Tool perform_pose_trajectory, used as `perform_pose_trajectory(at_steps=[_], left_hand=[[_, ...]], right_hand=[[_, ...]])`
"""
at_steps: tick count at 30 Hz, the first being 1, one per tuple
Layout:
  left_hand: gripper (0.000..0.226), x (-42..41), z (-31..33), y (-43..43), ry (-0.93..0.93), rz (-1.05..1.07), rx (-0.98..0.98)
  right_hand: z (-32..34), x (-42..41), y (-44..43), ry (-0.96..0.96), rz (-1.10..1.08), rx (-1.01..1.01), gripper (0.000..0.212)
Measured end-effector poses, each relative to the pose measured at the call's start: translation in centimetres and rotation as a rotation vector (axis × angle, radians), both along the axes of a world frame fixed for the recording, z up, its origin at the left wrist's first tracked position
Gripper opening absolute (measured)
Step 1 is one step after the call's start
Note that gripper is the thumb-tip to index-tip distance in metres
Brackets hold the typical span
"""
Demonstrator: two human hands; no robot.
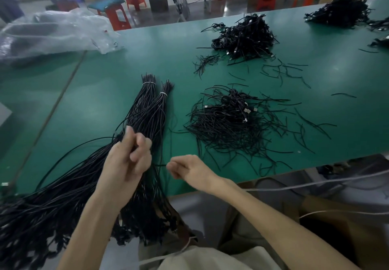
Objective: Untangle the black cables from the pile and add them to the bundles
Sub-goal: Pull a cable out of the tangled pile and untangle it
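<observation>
The left hand (128, 156) pinches a thin black cable (92, 139) above the white-tied bundles of long black cables (147, 110), the right hand (187, 171) just right of them pinches a strand (161, 165), and the tangled black cable pile (235, 126) lies farther right.

A green table (105, 93) carries everything. At its near left lie long bundles (147, 110) of black cables, fanning from the near edge toward the middle, two of them bound with white ties (148, 83) near their far ends. Just right of them sits a tangled pile (231, 122). Farther back is a second pile (246, 38), and a third pile (339, 13) lies at the far right. Short loose strands (282, 72) are scattered between the piles. A clear plastic bag (52, 32) rests at the far left.
</observation>
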State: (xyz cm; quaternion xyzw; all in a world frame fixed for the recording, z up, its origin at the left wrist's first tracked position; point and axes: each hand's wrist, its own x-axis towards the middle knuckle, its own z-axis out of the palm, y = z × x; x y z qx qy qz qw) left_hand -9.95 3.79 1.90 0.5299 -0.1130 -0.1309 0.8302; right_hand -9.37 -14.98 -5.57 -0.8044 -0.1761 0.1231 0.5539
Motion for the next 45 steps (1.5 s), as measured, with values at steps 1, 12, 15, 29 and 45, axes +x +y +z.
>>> perform_pose_trajectory(at_steps=[1, 12, 15, 29, 45], left_hand=[[0.052, -0.3, 0.1, 0.4, -0.058, -0.077, 0.164], [0.039, -0.3, -2.4, -1.8, -0.244, -0.096, 0.886], [0.053, 0.0, -2.7, -1.1, -0.243, -0.130, 0.946], [0.049, 0.0, -0.1, -1.1, 0.122, 0.166, -0.225], [0.041, -1.9, -0.1, -3.2, 0.038, 0.209, 0.083]], right_hand=[[0.3, 0.7, -0.4, -0.019, -0.015, -0.048, 0.041], [4.9, 3.5, -0.2, -0.250, -0.097, -0.052, 0.045], [4.9, 3.0, -0.5, -0.253, -0.163, -0.009, 0.051], [2.3, -0.8, 2.1, -0.124, -0.086, 0.106, 0.051], [5.6, -0.6, 0.6, 0.116, 0.101, 0.342, 0.054]])
